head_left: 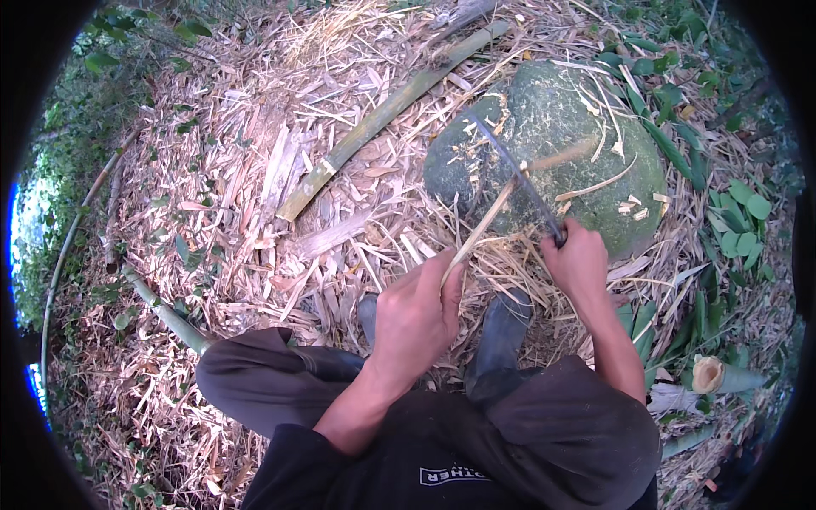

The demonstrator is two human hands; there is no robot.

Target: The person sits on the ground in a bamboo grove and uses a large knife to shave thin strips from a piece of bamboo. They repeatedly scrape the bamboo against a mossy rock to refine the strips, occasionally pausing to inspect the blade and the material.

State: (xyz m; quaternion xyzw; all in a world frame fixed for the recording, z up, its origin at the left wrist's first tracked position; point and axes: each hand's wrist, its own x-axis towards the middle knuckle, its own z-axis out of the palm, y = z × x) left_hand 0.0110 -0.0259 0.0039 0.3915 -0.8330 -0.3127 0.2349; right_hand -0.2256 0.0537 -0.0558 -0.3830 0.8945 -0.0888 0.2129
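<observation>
A thin, pale strip of split bamboo (486, 223) runs up and to the right from my left hand (418, 313), whose fingers are wrapped round its near end. My right hand (578, 259) grips the handle of a long, dark-bladed knife (510, 161). The blade slants up to the left and crosses the strip near its far end, apparently touching it. Both lie over a large, mossy green rock (616, 127) with pale shavings scattered on top. The knife's handle is mostly hidden in my fist.
A green bamboo pole (387, 119) lies slantwise beyond my left hand. Another pole (166, 313) reaches toward my left knee. My dark boots (501, 336) stand among dry shavings. Leafy plants (739, 221) grow at the right, beside a cut bamboo end (710, 374).
</observation>
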